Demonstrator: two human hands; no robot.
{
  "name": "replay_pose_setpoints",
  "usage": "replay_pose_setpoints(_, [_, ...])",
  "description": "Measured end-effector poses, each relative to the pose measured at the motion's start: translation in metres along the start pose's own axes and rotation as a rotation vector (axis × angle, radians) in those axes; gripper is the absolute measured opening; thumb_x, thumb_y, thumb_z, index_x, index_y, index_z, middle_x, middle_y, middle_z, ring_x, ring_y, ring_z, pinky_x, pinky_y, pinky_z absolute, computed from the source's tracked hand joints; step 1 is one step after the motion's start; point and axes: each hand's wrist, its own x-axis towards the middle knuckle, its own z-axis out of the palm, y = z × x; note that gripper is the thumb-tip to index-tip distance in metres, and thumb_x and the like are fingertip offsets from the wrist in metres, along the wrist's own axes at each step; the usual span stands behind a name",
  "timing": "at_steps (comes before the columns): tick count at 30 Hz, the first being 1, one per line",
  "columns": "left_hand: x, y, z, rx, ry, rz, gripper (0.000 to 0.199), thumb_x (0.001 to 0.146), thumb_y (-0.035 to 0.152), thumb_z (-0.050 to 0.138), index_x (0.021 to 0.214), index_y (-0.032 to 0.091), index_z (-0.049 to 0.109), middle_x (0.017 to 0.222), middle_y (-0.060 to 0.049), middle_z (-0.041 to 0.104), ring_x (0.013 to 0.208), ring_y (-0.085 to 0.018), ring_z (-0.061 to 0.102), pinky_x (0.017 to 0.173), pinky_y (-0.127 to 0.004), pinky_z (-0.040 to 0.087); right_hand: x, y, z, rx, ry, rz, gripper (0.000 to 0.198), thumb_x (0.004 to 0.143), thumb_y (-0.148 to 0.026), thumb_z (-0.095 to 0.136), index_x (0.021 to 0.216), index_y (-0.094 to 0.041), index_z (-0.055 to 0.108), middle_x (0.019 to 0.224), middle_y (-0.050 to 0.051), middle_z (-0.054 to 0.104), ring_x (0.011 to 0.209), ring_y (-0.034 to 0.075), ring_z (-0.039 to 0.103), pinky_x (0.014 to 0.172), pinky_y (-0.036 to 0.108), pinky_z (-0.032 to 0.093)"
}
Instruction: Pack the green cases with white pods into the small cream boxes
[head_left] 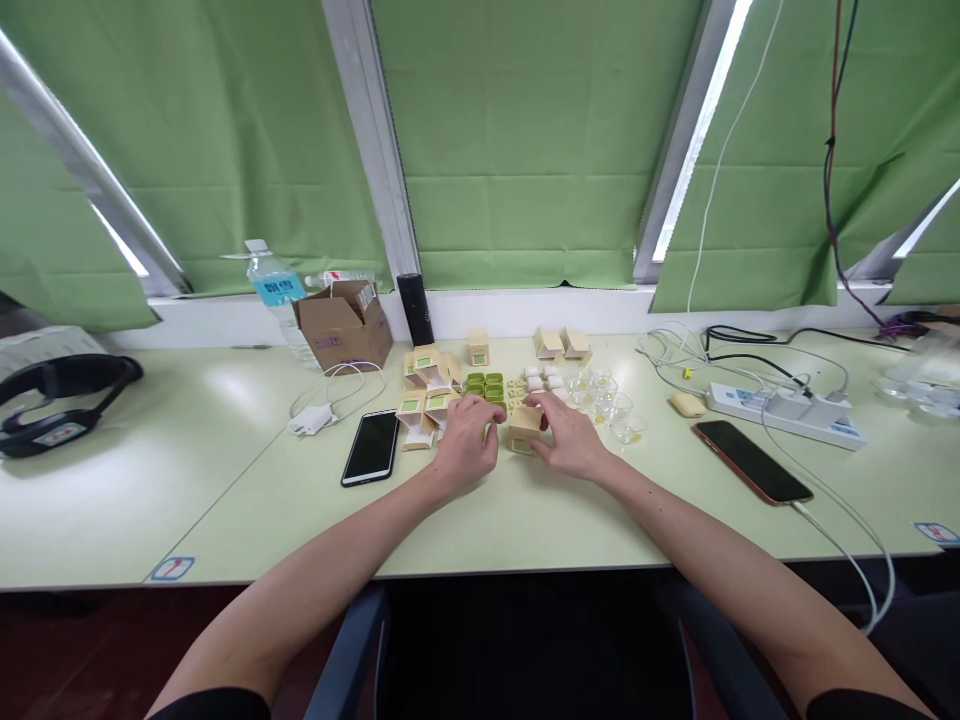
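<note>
Item, one small tan box [523, 430]: on the table [555, 520] directly before the person, the right hand [574, 440] pinching it at its right side, thumb near and forefinger far, apparently to steady it. Item, the left hand [466, 440]: just left of the box, fingers curled and thumb bent towards them; whether anything sits between the tips cannot be told. Item, loose parts in sorted groups, seemingly laid beyond the hands for easy reach: green cups [493, 381], tiny yellowish pieces [514, 390], pale pinkish-white pieces [534, 383] and, rightmost, clear cups [602, 402]. Item, a cluster of tan cartons [426, 366], left of the green cups, some with flaps out; one upright tan box [479, 347] and a pair of tan boxes [562, 344] behind the groups, perhaps set back to leave working room. Item, a black phone [373, 447] left and a cabled phone [752, 462] right, each clear of the parts. Obscured: the nearest green cups, partly behind the left hand; the box's far side and contents; the fine shape of the yellowish pieces, too small to read. Cut off: a headset [56, 405] at the left edge.
</note>
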Motion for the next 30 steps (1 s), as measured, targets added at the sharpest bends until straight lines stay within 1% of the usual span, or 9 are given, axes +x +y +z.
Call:
replay_pose_setpoints(4, [-0.001,0.002,0.000,0.031,-0.038,0.012,0.023,0.084,0.003,0.051,0.094,0.021,0.062,0.087,-0.005,0.071,0.095,-0.026,0.059,0.087,-0.044,0.040,0.001,-0.001,0.001,-0.021,-0.029,0.047,0.048,0.082,-0.018,0.072,0.124,-0.026,0.049,0.121,0.007,0.068,0.093,0.022,0.067,0.066,0.030,0.040])
replay_pose_setpoints(9, [-0.002,0.008,-0.002,0.020,-0.092,-0.008,0.022,0.089,0.007,0.054,0.105,0.020,0.062,0.100,-0.007,0.073,0.102,-0.028,0.057,0.087,-0.044,0.040,0.002,0.000,0.002,-0.010,-0.021,0.059,0.037,0.083,-0.019,0.070,0.114,-0.025,0.052,0.104,0.003,0.068,0.086,0.021,0.065,0.065,0.030,0.040])
replay_pose_setpoints(14, [-0.002,0.007,-0.003,0.022,-0.083,0.000,0.021,0.090,0.008,0.054,0.105,0.020,0.063,0.101,-0.007,0.074,0.105,-0.028,0.057,0.089,-0.045,0.040,0.003,0.002,-0.001,0.059,0.000,0.025,0.030,0.082,-0.019,0.071,0.106,-0.025,0.055,0.096,0.002,0.067,0.081,0.020,0.063,0.067,0.030,0.043])
replay_pose_setpoints(17, [-0.001,0.002,-0.003,0.033,-0.058,0.015,0.021,0.090,0.007,0.053,0.103,0.020,0.064,0.099,-0.007,0.074,0.105,-0.028,0.057,0.090,-0.045,0.040,0.011,0.007,-0.010,0.118,0.042,0.018,0.028,0.081,-0.019,0.070,0.105,-0.025,0.056,0.089,0.000,0.066,0.077,0.019,0.063,0.067,0.030,0.045])
replay_pose_setpoints(20, [0.000,-0.001,-0.004,0.038,-0.043,0.037,0.023,0.090,0.006,0.052,0.102,0.020,0.065,0.098,-0.007,0.074,0.106,-0.029,0.057,0.090,-0.046,0.040,0.037,0.017,-0.022,0.146,0.101,0.025,0.027,0.084,-0.021,0.068,0.108,-0.025,0.056,0.084,-0.001,0.065,0.072,0.019,0.061,0.066,0.031,0.045])
replay_pose_setpoints(24, [0.001,0.000,-0.004,0.034,-0.064,0.054,0.024,0.091,0.007,0.051,0.104,0.020,0.066,0.099,-0.008,0.074,0.106,-0.029,0.058,0.092,-0.047,0.040,0.098,0.037,-0.035,0.037,0.072,0.058,0.030,0.088,-0.022,0.064,0.116,-0.023,0.055,0.091,0.003,0.068,0.078,0.021,0.063,0.071,0.033,0.046])
replay_pose_setpoints(26, [0.000,0.001,-0.004,0.028,-0.078,0.059,0.024,0.091,0.007,0.051,0.105,0.021,0.066,0.100,-0.008,0.074,0.106,-0.029,0.058,0.092,-0.047,0.041,0.132,0.047,-0.034,-0.080,0.011,0.127,0.034,0.089,-0.018,0.063,0.121,-0.021,0.054,0.103,0.007,0.070,0.089,0.023,0.064,0.078,0.034,0.047])
replay_pose_setpoints(28, [0.000,0.002,-0.004,0.020,-0.084,0.065,0.024,0.091,0.008,0.051,0.106,0.020,0.065,0.101,-0.008,0.074,0.106,-0.029,0.057,0.091,-0.047,0.041,0.159,0.055,-0.028,-0.112,-0.004,0.173,0.034,0.089,-0.016,0.064,0.122,-0.018,0.054,0.116,0.012,0.069,0.098,0.026,0.064,0.083,0.035,0.047])
replay_pose_setpoints(30, [0.000,0.003,-0.004,0.013,-0.088,0.074,0.024,0.091,0.007,0.052,0.107,0.020,0.065,0.102,-0.007,0.075,0.106,-0.028,0.057,0.091,-0.047,0.041,0.179,0.061,-0.016,-0.133,-0.023,0.217,0.035,0.090,-0.013,0.063,0.123,-0.015,0.053,0.121,0.017,0.068,0.103,0.028,0.064,0.083,0.036,0.047])
